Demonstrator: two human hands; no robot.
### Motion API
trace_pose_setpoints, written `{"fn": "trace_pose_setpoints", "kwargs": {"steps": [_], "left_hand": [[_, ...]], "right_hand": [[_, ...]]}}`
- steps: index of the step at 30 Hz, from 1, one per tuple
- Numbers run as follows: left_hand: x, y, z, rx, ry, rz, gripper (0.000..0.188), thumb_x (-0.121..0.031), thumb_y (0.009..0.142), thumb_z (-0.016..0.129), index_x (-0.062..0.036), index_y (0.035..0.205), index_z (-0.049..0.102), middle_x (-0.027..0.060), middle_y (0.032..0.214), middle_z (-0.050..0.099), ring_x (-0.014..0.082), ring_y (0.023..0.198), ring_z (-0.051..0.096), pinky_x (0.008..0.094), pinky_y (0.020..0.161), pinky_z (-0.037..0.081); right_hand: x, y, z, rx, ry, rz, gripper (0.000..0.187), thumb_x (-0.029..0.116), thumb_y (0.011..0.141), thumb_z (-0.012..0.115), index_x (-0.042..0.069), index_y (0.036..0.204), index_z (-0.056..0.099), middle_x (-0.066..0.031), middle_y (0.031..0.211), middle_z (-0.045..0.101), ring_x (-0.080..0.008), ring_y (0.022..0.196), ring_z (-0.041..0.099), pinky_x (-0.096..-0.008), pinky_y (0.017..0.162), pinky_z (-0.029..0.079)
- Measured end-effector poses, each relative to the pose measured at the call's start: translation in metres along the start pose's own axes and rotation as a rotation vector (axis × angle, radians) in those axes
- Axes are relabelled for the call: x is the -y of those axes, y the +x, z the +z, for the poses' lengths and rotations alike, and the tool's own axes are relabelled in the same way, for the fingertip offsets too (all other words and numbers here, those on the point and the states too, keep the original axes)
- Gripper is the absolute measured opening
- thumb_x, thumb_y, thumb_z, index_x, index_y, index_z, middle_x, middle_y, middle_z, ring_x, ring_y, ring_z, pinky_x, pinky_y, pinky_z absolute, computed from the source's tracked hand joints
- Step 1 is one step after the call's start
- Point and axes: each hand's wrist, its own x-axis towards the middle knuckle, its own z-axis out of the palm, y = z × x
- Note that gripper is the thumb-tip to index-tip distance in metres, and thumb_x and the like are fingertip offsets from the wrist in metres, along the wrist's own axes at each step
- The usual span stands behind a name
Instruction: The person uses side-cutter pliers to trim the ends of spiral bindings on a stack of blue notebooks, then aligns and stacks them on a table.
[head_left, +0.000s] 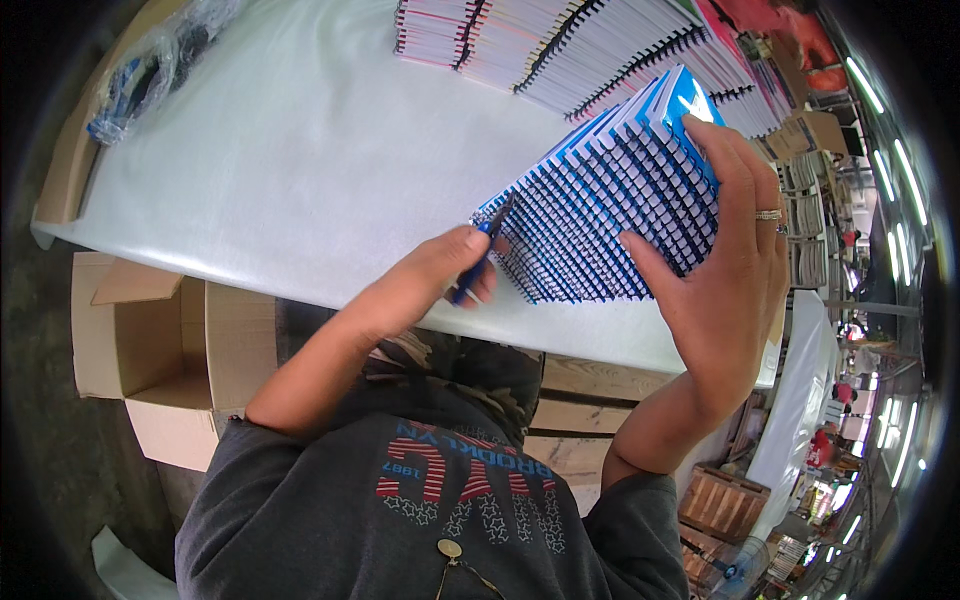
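Observation:
A row of spiral-bound notebooks (620,205) with blue covers stands on the table in front of me, black coil spines facing me. My left hand (437,268) is closed around a small pair of blue-handled pliers (491,226). Their dark jaws touch or nearly touch the coils at the row's left end; whether they grip a wire is too small to tell. At the other end, my right hand (728,285) grips the row. Its thumb presses on the spines, while the fingers reach over the blue cover of the rightmost notebook.
More bound books (560,50) with dark spines line the far side of the pale-covered table (330,150). Clear plastic wrapping (160,75) lies at the far left. An open cardboard box (165,340) sits below the left edge. Wooden crates (722,500) stand at lower right.

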Motion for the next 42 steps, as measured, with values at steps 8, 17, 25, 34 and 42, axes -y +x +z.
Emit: {"fn": "trace_pose_setpoints", "kwargs": {"steps": [8,17,25,34,42], "left_hand": [[-0.002,-0.006,0.009,-0.345,0.783,0.069,0.050,-0.047,0.095,0.038,-0.0035,0.115,0.051,0.0060,0.083,0.058,0.0140,0.078,0.055,0.0278,0.070,0.046],[0.016,0.000,-0.012,0.265,-0.761,-0.198,0.063,-0.052,0.093,0.030,0.0006,0.124,0.045,0.0158,0.094,0.057,0.0286,0.087,0.060,0.0490,0.077,0.051],[0.037,0.006,-0.027,0.475,-0.940,-0.123,0.060,-0.051,0.095,0.028,0.0008,0.119,0.047,0.0107,0.085,0.057,0.0238,0.077,0.057,0.0416,0.069,0.051],[0.018,-0.002,-0.005,0.019,-0.380,-0.159,0.062,-0.052,0.093,0.032,0.0006,0.120,0.047,0.0114,0.089,0.057,0.0249,0.082,0.060,0.0423,0.076,0.050],[0.032,0.003,-0.019,0.328,-0.799,-0.142,0.062,-0.052,0.093,0.029,0.0010,0.121,0.046,0.0145,0.088,0.055,0.0257,0.080,0.061,0.0430,0.069,0.056]], "right_hand": [[-0.002,-0.001,0.004,-0.019,-0.007,-0.008,0.082,0.019,0.053,0.081,0.022,0.127,0.045,-0.0017,0.125,0.050,-0.0231,0.111,0.053,-0.0382,0.090,0.046],[-0.002,-0.001,0.002,-0.009,0.033,-0.010,0.082,0.019,0.054,0.080,0.021,0.128,0.045,-0.0027,0.126,0.051,-0.0244,0.112,0.053,-0.0395,0.089,0.046],[-0.003,-0.001,0.002,-0.033,0.001,-0.046,0.081,0.019,0.055,0.080,0.021,0.127,0.044,-0.0034,0.125,0.052,-0.0240,0.112,0.053,-0.0387,0.091,0.045],[-0.005,-0.002,0.004,-0.041,-0.029,-0.050,0.082,0.024,0.055,0.081,0.023,0.127,0.044,-0.0037,0.123,0.054,-0.0241,0.110,0.056,-0.0398,0.091,0.046],[-0.009,-0.001,0.006,-0.061,-0.027,-0.080,0.082,0.025,0.055,0.081,0.024,0.128,0.044,-0.0039,0.123,0.054,-0.0242,0.110,0.056,-0.0401,0.091,0.047]]}}
